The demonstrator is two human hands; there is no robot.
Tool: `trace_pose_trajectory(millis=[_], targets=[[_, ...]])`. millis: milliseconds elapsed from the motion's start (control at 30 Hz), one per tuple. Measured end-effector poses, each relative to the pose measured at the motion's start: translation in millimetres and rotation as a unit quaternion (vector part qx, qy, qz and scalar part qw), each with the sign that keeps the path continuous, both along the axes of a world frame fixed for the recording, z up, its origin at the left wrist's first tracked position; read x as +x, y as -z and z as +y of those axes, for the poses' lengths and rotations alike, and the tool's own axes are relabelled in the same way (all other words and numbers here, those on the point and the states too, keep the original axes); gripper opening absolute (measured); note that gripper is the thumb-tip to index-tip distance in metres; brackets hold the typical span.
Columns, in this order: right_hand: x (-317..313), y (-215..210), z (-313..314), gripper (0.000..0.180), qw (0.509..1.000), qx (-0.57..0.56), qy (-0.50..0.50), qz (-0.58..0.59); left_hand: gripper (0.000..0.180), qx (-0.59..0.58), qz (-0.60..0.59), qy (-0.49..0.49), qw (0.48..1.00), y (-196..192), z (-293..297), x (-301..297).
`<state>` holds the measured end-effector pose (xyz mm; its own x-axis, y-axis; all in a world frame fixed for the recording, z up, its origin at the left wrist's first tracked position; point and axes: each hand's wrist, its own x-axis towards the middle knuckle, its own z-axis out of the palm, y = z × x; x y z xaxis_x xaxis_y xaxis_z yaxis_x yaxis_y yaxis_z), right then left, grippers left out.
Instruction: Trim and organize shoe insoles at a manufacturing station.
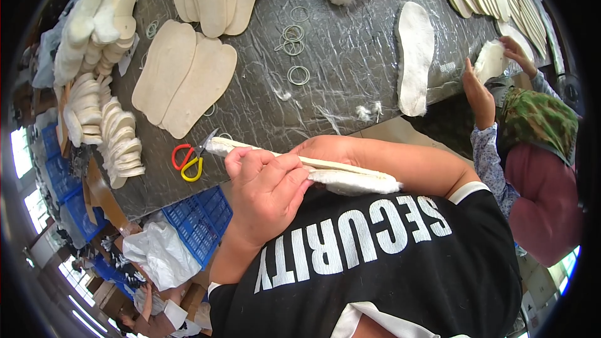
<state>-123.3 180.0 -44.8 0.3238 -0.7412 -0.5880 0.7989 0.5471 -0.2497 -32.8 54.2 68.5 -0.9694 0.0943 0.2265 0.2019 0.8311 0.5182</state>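
Observation:
A pair of fleecy white insoles (354,179) is held edge-up close to my chest, the two lying against each other with a gap at the near side. My left hand (266,184) is closed on their middle, fingertips pinching the edges. My right hand (319,148) grips them from the far side; most of its fingers are hidden behind the insoles. Just left of the insoles' tip, scissors (193,158) with one red and one yellow handle lie on the table with blades pointing away. Several pale rubber bands (293,39) lie beyond my hands.
Flat cream insoles (181,78) lie on the plastic-covered table (338,75), with more stacked at the back. One fleecy insole (415,56) lies right of centre. Piles of fleecy insoles (119,141) line the left edge. At right, another person's hands (481,95) handle an insole. A blue crate (199,222) stands below.

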Motion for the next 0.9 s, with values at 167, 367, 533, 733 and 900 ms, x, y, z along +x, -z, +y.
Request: trace_pose_trajectory(millis=[167, 367, 533, 733, 900], targets=[[-12.9, -19.8, 0.3, 0.019, 1.000, 0.000, -0.024, -0.013, 0.027, 0.017, 0.003, -0.014, 1.000, 2.2, 1.2, 1.7], [-10.1, -14.9, 0.1, 0.021, 0.998, 0.005, -0.061, 0.020, 0.021, 0.027, 0.006, 0.000, 1.000, 7.9, 0.2, 0.9], [5.7, -10.3, 1.3, 0.025, 0.996, 0.011, 0.046, -0.081, 0.021, 0.076, 0.055, 0.042, 0.995, 13.3, 1.0, 6.0], [-23.1, -29.5, 14.7, 0.043, 0.985, -0.149, 0.068, 0.050, 0.024, 0.111, 0.038, 0.027, 0.993, 19.2, -2.7, 3.3], [-42.3, -36.4, 19.2, 0.092, 0.875, -0.395, -0.123, 0.250, 0.028, 0.143, 0.017, 0.038, 0.989, 20.2, 1.7, 4.2]])
